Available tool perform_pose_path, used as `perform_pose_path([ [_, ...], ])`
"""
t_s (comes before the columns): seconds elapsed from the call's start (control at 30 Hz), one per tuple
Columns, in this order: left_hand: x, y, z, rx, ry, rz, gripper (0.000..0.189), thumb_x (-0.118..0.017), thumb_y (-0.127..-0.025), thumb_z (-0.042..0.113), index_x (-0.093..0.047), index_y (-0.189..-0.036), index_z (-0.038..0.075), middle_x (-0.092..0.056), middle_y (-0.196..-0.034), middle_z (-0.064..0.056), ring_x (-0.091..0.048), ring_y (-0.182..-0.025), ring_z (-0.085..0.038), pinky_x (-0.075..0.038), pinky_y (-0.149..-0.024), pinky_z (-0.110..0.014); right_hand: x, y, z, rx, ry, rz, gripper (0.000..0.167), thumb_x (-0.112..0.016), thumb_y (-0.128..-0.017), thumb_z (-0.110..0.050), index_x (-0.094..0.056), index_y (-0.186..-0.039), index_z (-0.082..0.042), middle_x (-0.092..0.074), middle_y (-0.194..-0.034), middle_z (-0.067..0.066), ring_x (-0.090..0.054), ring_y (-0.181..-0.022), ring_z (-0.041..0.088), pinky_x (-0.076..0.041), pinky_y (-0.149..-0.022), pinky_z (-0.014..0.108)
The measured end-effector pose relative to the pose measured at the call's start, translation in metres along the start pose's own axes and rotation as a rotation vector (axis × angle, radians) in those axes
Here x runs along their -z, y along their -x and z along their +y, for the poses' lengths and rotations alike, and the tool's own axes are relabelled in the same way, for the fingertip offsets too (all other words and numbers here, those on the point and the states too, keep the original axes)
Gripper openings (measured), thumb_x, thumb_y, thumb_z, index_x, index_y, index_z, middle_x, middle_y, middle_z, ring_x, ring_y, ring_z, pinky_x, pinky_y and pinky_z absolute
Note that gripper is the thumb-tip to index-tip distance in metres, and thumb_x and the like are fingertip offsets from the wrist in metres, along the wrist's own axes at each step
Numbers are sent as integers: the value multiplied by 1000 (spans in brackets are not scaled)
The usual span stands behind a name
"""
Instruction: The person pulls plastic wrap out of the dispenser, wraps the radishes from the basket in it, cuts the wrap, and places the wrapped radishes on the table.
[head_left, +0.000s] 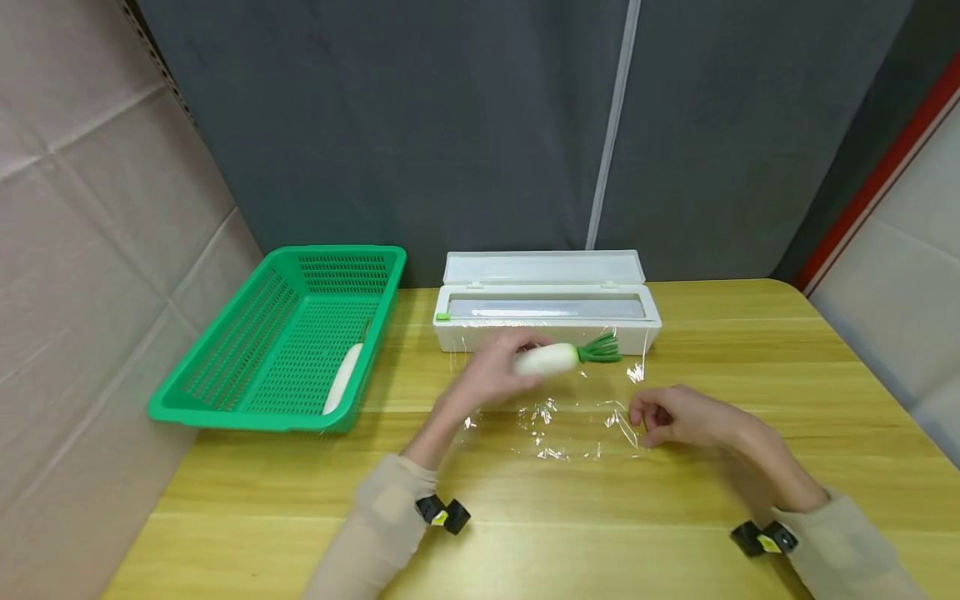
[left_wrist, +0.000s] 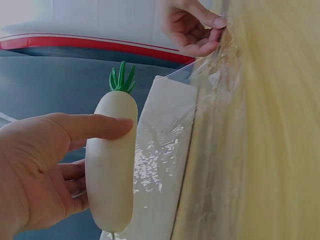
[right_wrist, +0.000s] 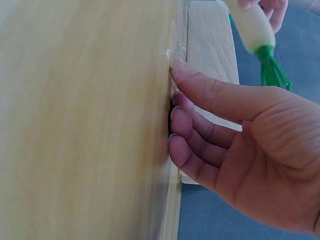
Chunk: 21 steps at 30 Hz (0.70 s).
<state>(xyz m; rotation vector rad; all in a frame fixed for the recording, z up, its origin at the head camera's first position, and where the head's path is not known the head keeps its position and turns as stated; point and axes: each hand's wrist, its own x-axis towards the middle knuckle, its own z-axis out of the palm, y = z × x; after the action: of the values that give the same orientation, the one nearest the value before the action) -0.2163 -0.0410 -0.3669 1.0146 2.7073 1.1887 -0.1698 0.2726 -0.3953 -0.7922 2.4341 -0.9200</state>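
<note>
My left hand [head_left: 501, 367] grips a white radish [head_left: 547, 359] with green leaf stubs, thumb on one side and fingers behind. It is held over a sheet of cling film [head_left: 551, 417] that stretches from a white dispenser box [head_left: 546, 312] toward me. At the film's near right corner, my right hand [head_left: 693, 417] pinches the edge between thumb and forefinger, its other fingers curled. The left wrist view has the radish [left_wrist: 111, 160] upright in the palm, with the film [left_wrist: 215, 120] beyond it pulled by the right hand [left_wrist: 192, 27].
To the left stands a green plastic basket [head_left: 251, 419] with a second white radish [head_left: 342, 379] lying along its right side. The dispenser's lid [head_left: 543, 267] is raised at the back. A grey curtain [head_left: 420, 142] hangs behind the wooden table [head_left: 570, 533].
</note>
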Motion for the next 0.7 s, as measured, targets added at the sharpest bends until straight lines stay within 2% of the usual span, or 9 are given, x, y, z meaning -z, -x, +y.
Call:
perform_pose_path([
  [0.17, -12, -5, 0, 12, -63, -34, 50, -87, -75, 2, -69, -122, 7, -71, -116, -6, -63, -105, -21, -49, -95, -37, 0, 0, 1, 10, -3, 6, 20, -78, -88, -11, -61, -97, -11, -55, -78, -5, -51, -72, 7, -44, -64, 24],
  [0.33, -22, -8, 0, 27, -88, -50, 54, -88, -74, 4, -69, -124, 9, -70, -117, -6, -62, -107, -21, -49, -95, -36, 0, 0, 2, 21, 1, 12, 20, -79, -88, -12, -61, -97, -11, -56, -78, -5, -51, -72, 7, -44, -64, 24],
  [0.7, -35, -12, -1, 67, -161, -68, 56, -90, -71, 4, -71, -123, 12, -70, -120, -3, -59, -114, -22, -46, -101, -41, 0, 0, 3, 31, -2, 9, 20, -79, -87, -10, -61, -97, -10, -56, -77, -5, -52, -71, 6, -45, -63, 23],
])
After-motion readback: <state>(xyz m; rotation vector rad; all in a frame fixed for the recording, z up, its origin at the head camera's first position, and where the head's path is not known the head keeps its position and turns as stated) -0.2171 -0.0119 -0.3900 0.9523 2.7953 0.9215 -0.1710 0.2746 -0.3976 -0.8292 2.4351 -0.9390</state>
